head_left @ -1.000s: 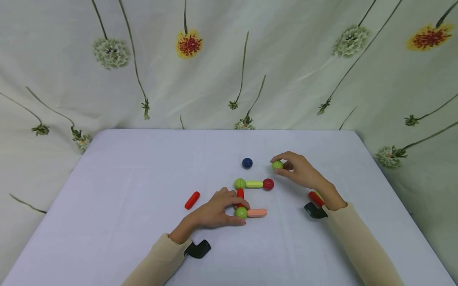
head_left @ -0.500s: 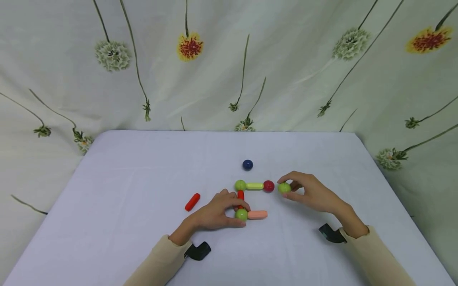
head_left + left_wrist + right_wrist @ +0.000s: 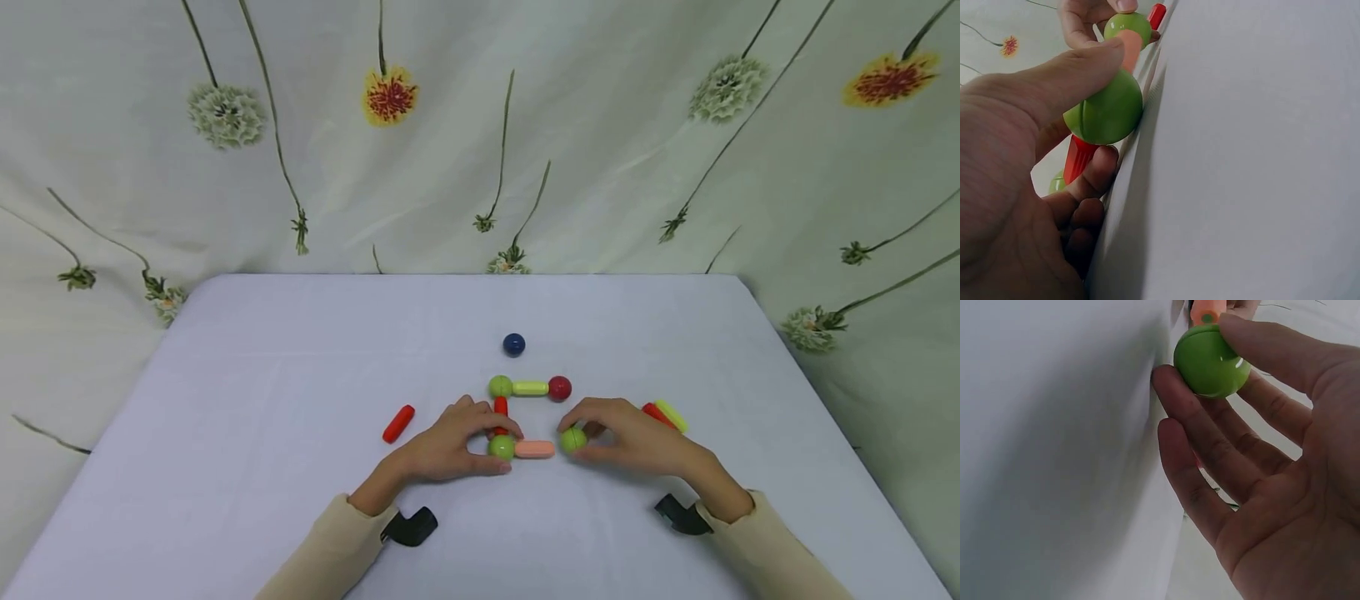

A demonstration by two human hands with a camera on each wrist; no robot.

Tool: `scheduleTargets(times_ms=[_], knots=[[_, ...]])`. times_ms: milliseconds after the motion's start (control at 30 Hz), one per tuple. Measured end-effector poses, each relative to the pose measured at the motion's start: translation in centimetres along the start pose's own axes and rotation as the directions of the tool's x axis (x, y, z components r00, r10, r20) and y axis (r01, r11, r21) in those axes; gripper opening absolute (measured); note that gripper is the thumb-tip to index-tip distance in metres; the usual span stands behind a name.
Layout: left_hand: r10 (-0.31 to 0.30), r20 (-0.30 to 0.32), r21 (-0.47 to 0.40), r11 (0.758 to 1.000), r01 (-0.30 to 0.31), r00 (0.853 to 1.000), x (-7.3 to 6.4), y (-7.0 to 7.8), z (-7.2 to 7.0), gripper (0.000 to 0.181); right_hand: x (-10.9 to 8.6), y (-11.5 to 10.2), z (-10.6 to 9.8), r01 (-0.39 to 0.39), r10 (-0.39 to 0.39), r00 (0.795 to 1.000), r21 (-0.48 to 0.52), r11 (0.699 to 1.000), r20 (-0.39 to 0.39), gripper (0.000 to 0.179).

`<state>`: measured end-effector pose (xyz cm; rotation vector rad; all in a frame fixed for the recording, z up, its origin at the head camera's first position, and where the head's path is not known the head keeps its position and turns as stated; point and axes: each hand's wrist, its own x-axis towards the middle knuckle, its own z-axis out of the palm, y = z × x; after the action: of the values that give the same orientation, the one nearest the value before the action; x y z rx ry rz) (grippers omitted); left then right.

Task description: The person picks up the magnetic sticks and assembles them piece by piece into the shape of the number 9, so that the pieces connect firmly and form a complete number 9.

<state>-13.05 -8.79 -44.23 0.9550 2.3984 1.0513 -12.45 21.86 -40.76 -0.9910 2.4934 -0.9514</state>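
My left hand (image 3: 459, 442) grips the lower green ball (image 3: 501, 448) of a joined shape, thumb on one side and fingers on the other. From that ball a peach rod (image 3: 535, 449) points right, and a red rod (image 3: 501, 407) runs away to a second green ball (image 3: 500, 386). There a yellow-green rod (image 3: 531, 388) leads on to a red ball (image 3: 559, 388). Between thumb and fingers, my right hand (image 3: 630, 437) pinches a loose green ball (image 3: 1210, 365), close to the peach rod's free end, where a small socket shows in the right wrist view.
A dark blue ball (image 3: 513, 344) sits beyond the shape. One red rod (image 3: 398, 423) lies to its left. Partly behind the right hand lie another red rod (image 3: 660, 414) and a yellow-green rod (image 3: 672, 416). A flowered cloth (image 3: 450, 167) hangs behind the white table (image 3: 300, 350).
My right hand has carried its green ball toward me, from beside the blue ball past the red ball to the peach rod's end. My left hand has kept its place on the shape.
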Motion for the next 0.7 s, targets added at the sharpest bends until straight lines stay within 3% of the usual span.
scheduleTargets(times_ms=[367, 700], knots=[[-0.008, -0.016, -0.043, 0.999, 0.008, 1.000, -0.03, -0.15, -0.04, 0.030, 0.32, -0.45, 0.77, -0.023, 0.023, 0.998, -0.005, 1.000, 0.059, 0.027], [-0.033, -0.024, -0.078, 0.996, 0.031, 0.999, -0.10, -0.03, -0.17, 0.032, 0.40, -0.56, 0.97, -0.031, 0.033, 0.998, -0.024, 0.999, 0.059, 0.029]])
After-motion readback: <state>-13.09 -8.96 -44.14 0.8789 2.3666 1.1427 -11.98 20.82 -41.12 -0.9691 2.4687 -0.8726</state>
